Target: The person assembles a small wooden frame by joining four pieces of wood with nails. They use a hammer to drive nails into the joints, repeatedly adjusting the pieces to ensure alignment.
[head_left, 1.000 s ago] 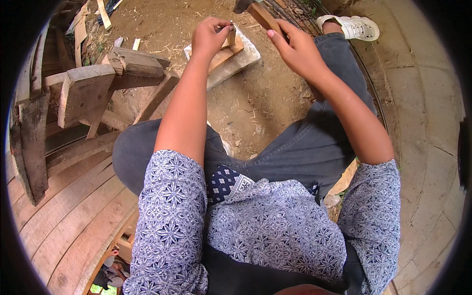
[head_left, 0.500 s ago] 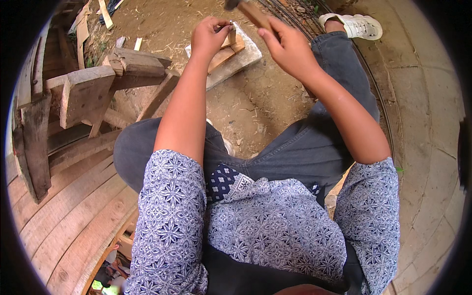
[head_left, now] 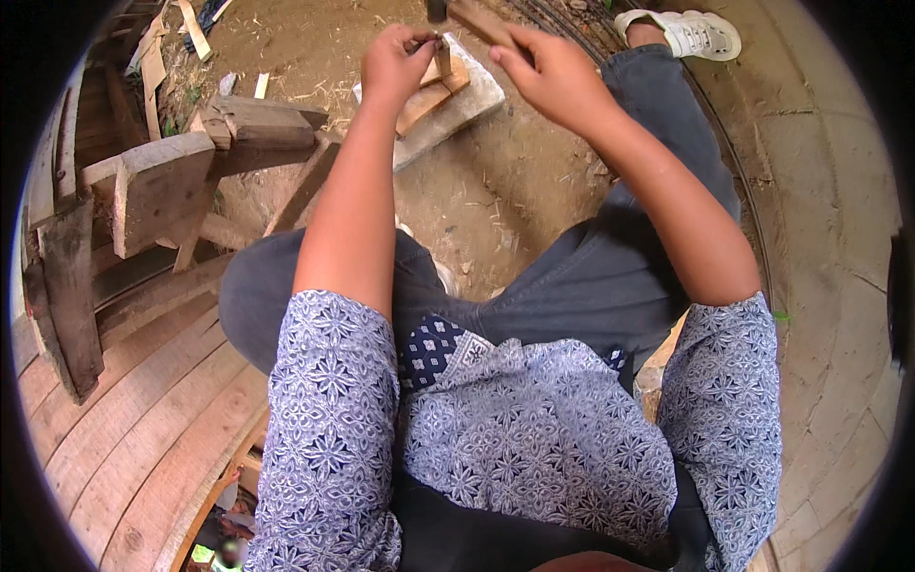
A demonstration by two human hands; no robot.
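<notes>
My right hand (head_left: 558, 76) grips a hammer by its wooden handle (head_left: 481, 21); the dark hammer head (head_left: 437, 10) is at the top edge of the view, close to my left fingertips. My left hand (head_left: 396, 67) is closed in a pinch at the top of a small upright piece of wood (head_left: 443, 62). What the fingertips hold is too small to make out. Under the upright piece lies a flat wooden block (head_left: 434, 100), resting on a pale stone slab (head_left: 481, 100) on the ground.
At the left stands a rough timber frame (head_left: 167, 186) beside curved rows of planks (head_left: 162, 448). Wood scraps (head_left: 195, 29) lie on the dirt ground (head_left: 286, 57). My bent legs (head_left: 620, 219) surround the work spot, with a white shoe (head_left: 696, 36) near paving (head_left: 820, 191) at right.
The hammer has swung left, bringing its head over beside my left fingertips. My left hand keeps its pinch. The whole view has shifted slightly.
</notes>
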